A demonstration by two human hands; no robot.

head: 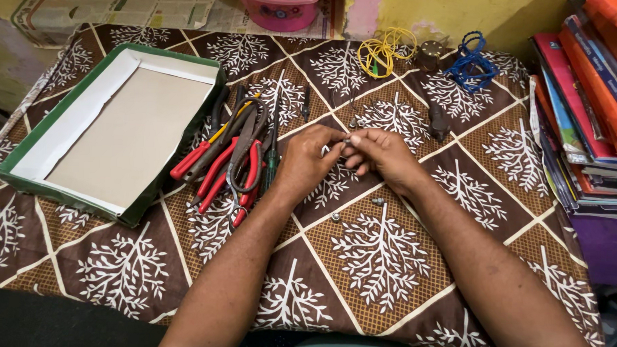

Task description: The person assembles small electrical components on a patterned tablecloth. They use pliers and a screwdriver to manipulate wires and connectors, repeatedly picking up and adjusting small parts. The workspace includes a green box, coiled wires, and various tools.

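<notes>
My left hand and my right hand meet over the middle of the brown patterned cloth. Between their fingertips they pinch a small metal part; it is too small to tell what it is. Two small metal nuts or bolts lie on the cloth just below my hands, one nearer my left wrist. A pile of pliers and cutters with red handles lies directly left of my left hand.
An open green box lid with white lining lies at the left. Coiled yellow wire, coiled blue wire and a small dark part lie at the back. Stacked books stand at the right edge. A pink tub sits behind.
</notes>
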